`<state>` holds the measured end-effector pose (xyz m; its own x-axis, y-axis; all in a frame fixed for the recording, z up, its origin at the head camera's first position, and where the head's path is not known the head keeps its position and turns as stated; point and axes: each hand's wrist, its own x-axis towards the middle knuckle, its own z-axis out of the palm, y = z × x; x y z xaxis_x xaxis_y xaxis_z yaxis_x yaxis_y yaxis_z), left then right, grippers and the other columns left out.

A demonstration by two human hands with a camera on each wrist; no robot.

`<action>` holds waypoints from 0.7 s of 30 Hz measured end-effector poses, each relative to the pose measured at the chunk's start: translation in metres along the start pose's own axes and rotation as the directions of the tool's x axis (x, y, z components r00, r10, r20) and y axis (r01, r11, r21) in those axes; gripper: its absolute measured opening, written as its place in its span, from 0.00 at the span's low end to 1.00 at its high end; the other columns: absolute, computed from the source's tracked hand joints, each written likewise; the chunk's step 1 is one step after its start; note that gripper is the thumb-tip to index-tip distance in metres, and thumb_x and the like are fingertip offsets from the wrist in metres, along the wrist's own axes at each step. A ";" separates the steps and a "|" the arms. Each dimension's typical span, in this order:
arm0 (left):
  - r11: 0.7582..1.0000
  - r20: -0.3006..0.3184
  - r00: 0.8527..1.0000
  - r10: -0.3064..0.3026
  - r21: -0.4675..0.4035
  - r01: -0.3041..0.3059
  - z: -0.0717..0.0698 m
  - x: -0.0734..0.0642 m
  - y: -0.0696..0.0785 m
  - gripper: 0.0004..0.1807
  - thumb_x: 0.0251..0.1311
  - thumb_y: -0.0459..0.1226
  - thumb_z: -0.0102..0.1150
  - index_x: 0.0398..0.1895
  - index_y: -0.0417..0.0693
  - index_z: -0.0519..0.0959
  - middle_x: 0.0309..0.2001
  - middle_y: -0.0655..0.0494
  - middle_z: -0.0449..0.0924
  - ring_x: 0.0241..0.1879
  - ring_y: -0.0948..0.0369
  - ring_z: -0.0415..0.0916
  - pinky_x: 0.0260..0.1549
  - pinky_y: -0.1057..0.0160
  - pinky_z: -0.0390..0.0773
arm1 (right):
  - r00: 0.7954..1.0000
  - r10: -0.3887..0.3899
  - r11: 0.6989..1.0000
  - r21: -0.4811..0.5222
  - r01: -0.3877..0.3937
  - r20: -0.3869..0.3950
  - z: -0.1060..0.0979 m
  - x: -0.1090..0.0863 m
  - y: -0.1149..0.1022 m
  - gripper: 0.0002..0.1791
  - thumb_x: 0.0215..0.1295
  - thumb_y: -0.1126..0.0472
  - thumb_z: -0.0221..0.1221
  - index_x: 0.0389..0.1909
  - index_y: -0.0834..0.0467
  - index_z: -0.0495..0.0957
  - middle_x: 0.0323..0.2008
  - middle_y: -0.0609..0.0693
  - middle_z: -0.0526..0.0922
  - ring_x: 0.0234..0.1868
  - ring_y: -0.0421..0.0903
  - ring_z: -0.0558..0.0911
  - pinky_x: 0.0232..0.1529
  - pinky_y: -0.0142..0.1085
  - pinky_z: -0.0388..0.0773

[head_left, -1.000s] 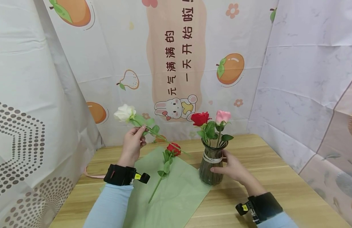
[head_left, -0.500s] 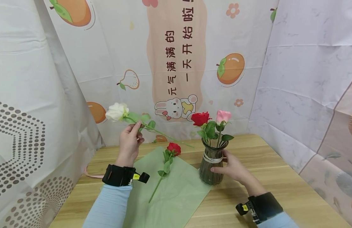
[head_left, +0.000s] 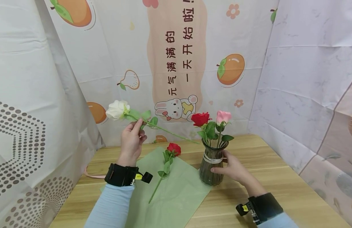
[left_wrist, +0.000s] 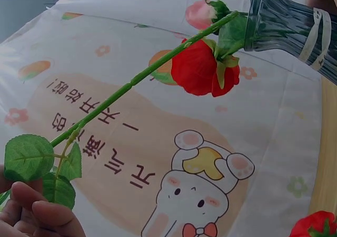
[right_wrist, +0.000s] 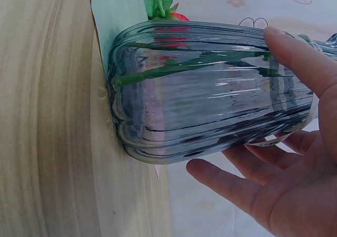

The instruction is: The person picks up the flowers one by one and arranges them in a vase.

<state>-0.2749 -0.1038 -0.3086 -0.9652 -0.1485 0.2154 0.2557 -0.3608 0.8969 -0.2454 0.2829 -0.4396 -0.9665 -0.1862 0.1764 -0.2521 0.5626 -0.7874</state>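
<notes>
My left hand (head_left: 130,142) pinches a white rose (head_left: 118,110) by its leafy stem, bloom to the left. The bare stem (left_wrist: 131,83) slants toward the vase, its cut end near the rim in the head view. A ribbed grey glass vase (head_left: 209,172) stands upright on the table, with a pale band tied round its neck. Inside it are a red rose (head_left: 200,119) and a pink rose (head_left: 223,117). From the right side, my right hand (head_left: 231,167) grips the vase, thumb and fingers on opposite sides in the right wrist view.
Another red rose (head_left: 173,149) lies on a sheet of green wrapping paper (head_left: 178,193), left of the vase. A pink ribbon (head_left: 94,176) rests at the table's left edge. Printed cloth (head_left: 176,63) hangs behind the wooden table (head_left: 281,177).
My left hand has shifted the white rose slightly left and up. Its stem end has risen and come closer to the vase rim. The right hand and vase stay put.
</notes>
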 end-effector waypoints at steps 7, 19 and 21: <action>1.000 -0.002 1.000 0.026 -0.003 -0.026 0.010 0.000 0.001 0.13 0.71 0.48 0.59 0.45 0.48 0.81 0.32 0.61 0.79 0.24 0.65 0.65 0.26 0.67 0.68 | 1.000 0.005 1.000 -0.005 -0.004 0.009 0.000 0.000 -0.001 0.55 0.55 0.47 0.75 0.75 0.66 0.56 0.67 0.66 0.72 0.66 0.69 0.73 0.62 0.61 0.74; 0.999 0.030 0.999 0.039 0.024 -0.040 0.027 0.000 -0.003 0.12 0.71 0.47 0.59 0.42 0.48 0.80 0.33 0.62 0.80 0.23 0.65 0.65 0.26 0.68 0.69 | 1.000 0.006 1.000 0.003 -0.006 0.006 -0.001 0.000 -0.001 0.55 0.54 0.47 0.76 0.74 0.66 0.57 0.66 0.66 0.72 0.66 0.69 0.74 0.62 0.61 0.74; 0.998 0.035 0.998 0.047 0.029 -0.048 0.030 0.000 -0.004 0.12 0.71 0.46 0.60 0.42 0.47 0.80 0.33 0.61 0.80 0.23 0.65 0.65 0.25 0.68 0.69 | 1.000 0.008 1.000 0.000 -0.008 0.008 -0.001 0.000 0.000 0.55 0.54 0.47 0.75 0.74 0.66 0.57 0.67 0.66 0.72 0.66 0.69 0.74 0.62 0.61 0.74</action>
<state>-0.2776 -0.0749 -0.3003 -0.9535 -0.1327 0.2704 0.2997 -0.3267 0.8963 -0.2452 0.2836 -0.4389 -0.9681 -0.1880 0.1655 -0.2444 0.5642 -0.7887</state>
